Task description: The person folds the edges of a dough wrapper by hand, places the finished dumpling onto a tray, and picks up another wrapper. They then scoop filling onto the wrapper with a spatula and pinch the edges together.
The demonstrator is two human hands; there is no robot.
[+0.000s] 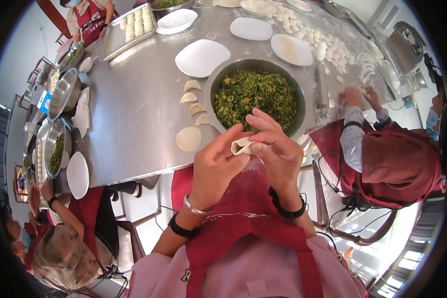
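Note:
Between my two hands, in front of my apron, is a dumpling (242, 146) of pale dough, folded with its left end gaping. My left hand (218, 161) pinches it from the left, and my right hand (274, 151) grips its right side with thumb and fingers. Just beyond my fingers stands a steel bowl (209, 94) of chopped green and yellow filling (256, 94). Left of the bowl, several folded dumplings (197, 109) lie in a column on the steel table (139, 109). A round flat wrapper (188, 139) lies near the table edge.
White plates (202, 58) stand beyond the bowl. Many dough pieces (328, 47) and flour cover the far right. A tray of dumplings (129, 32) is at the back left. Co-workers sit on both sides; the right one's hands (353, 97) are at the table, near a cleaver-like blade (322, 84).

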